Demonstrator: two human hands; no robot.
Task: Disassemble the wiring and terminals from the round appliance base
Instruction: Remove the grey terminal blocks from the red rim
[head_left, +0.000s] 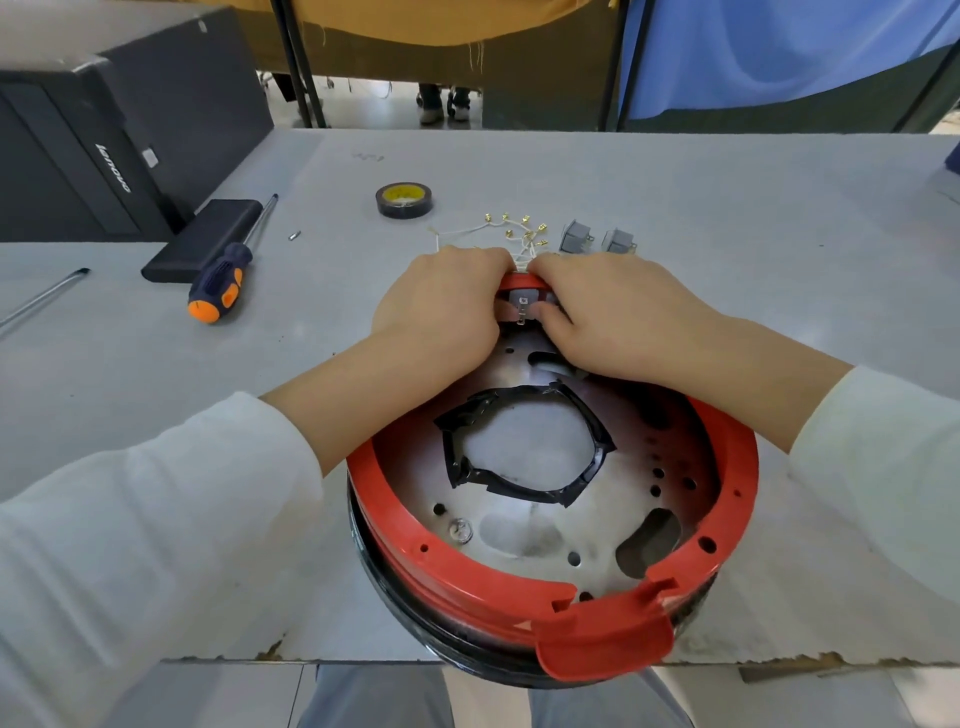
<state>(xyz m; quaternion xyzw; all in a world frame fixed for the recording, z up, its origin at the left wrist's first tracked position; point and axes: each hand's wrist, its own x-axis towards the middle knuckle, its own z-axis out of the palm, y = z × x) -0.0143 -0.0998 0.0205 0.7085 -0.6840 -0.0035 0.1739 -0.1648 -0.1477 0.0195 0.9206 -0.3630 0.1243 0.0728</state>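
Note:
The round appliance base (727, 467) has a red rim and a metal plate with a tape-edged hole, and lies at the table's near edge. At its far rim sits a small grey terminal block (522, 304) with a metal tab. My left hand (441, 306) and my right hand (608, 317) both grip the far rim, fingers curled over it and thumbs pressing beside the block. White wires with brass terminals (514, 228) fan out on the table just beyond my fingers.
Two grey switch parts (597, 239) lie beyond the base on the right. A roll of black tape (404, 200), a screwdriver with an orange and blue handle (223, 280), a black box (200, 241), a small screw (294, 235) and a computer case (93, 156) occupy the far left.

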